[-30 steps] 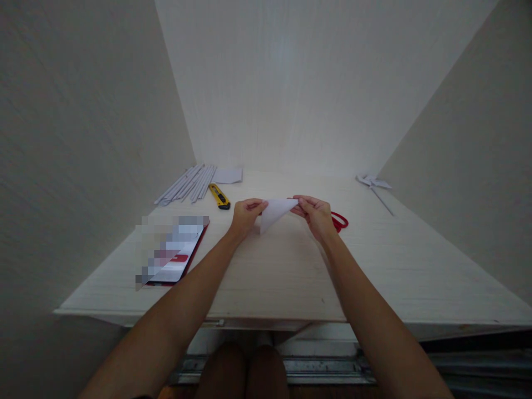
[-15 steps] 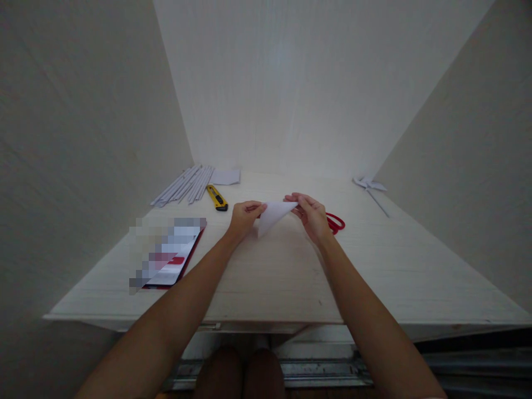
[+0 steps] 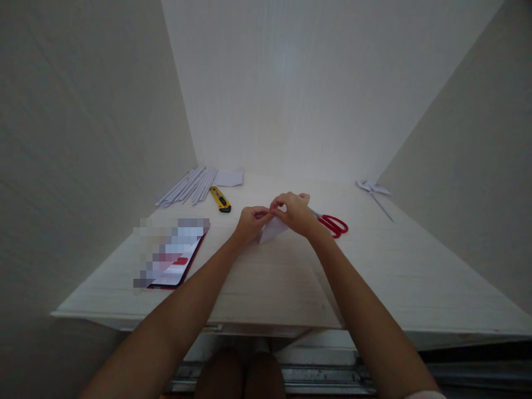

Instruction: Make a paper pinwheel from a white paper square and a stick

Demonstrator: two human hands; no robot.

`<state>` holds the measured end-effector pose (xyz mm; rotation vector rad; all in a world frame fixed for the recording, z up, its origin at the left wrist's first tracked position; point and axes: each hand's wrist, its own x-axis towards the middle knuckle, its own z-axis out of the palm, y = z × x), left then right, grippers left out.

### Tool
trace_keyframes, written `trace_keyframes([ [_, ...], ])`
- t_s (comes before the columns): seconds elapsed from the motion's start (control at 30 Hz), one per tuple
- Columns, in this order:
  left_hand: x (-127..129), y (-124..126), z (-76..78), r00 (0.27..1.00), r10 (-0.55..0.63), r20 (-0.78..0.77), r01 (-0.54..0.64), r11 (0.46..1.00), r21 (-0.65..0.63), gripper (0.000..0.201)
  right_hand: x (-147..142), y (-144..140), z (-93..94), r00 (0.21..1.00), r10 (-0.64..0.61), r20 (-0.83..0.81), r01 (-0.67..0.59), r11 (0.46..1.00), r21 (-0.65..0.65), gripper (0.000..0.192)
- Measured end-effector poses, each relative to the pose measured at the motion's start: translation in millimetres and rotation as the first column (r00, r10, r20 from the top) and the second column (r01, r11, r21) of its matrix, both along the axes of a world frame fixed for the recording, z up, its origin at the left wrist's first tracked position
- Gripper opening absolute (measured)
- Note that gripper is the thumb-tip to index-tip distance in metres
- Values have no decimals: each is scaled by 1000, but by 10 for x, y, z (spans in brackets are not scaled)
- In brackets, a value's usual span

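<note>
Both hands have drawn together since a second ago: the right hand, which held the far corner of the paper out to the side, now sits just beside the left hand, fingertips touching over the top edge. Each hand pinches the paper, which hangs as a folded white wedge just above the counter, its lower point showing below the knuckles. Judging by this, at least one fold is in and another corner is being brought across; the shape is far from finished. Left of the hands lies a phone. Behind the right hand lie red scissors, now uncovered. Farther back: a yellow knife, rolled paper sticks, a finished pinwheel.
</note>
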<state>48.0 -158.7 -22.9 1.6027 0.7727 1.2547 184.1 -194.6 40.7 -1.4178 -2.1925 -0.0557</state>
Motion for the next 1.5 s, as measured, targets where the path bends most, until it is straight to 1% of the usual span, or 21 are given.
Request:
trace_keyframes([
  [0.07,-7,4,-10,1000,-5,-26,6,1000,17,21,-15,28,-17,1000,3,18,-3,1000,-22,15],
  [0.13,-10,9,-23,999,-1,-46,2,999,35,22,-33,30,-41,998,2,66,-1,1000,-3,15],
  [0.27,3,10,-33,999,31,-28,-30,999,38,23,-68,-10,-104,988,-21,156,3,994,113,15],
  [0.37,17,-9,-9,998,48,-42,-47,999,21,24,-75,-42,-155,990,-53,134,30,985,168,16],
  [0.47,20,-33,29,996,47,-71,-47,999,4,23,-63,-56,-189,993,-106,49,94,975,204,17],
  [0.6,13,-48,72,1000,6,-2,-6,999,-49,23,-27,-50,-198,971,-176,-159,211,947,242,15],
  [0.73,7,-40,82,985,-28,169,52,988,-143,32,5,-26,-201,911,-177,-373,299,905,303,12],
  [0.83,22,-42,77,945,-36,324,114,968,-225,29,12,0,-219,835,-153,-528,363,875,321,11],
  [0.9,47,-61,83,921,-82,380,182,955,-234,29,5,15,-238,804,-129,-581,372,871,322,10],
  [0.97,80,-92,98,899,-137,416,244,945,-217,33,-8,25,-258,784,-109,-611,373,869,324,10],
  [1.03,110,-118,115,878,-150,455,270,939,-211,38,-24,30,-275,767,-83,-637,364,873,324,11],
  [1.13,132,-120,125,856,-93,509,247,938,-244,43,-42,31,-289,744,-46,-666,324,897,300,12],
  [1.3,112,-59,109,829,-39,557,222,938,-266,26,-38,58,-321,687,-44,-725,305,923,233,13],
  [1.4,99,-38,95,822,27,569,167,943,-287,22,-19,105,-367,638,-52,-768,298,937,184,13],
  [1.5,90,-33,87,824,52,565,140,946,-292,19,0,154,-418,595,-65,-801,287,948,136,13],
])
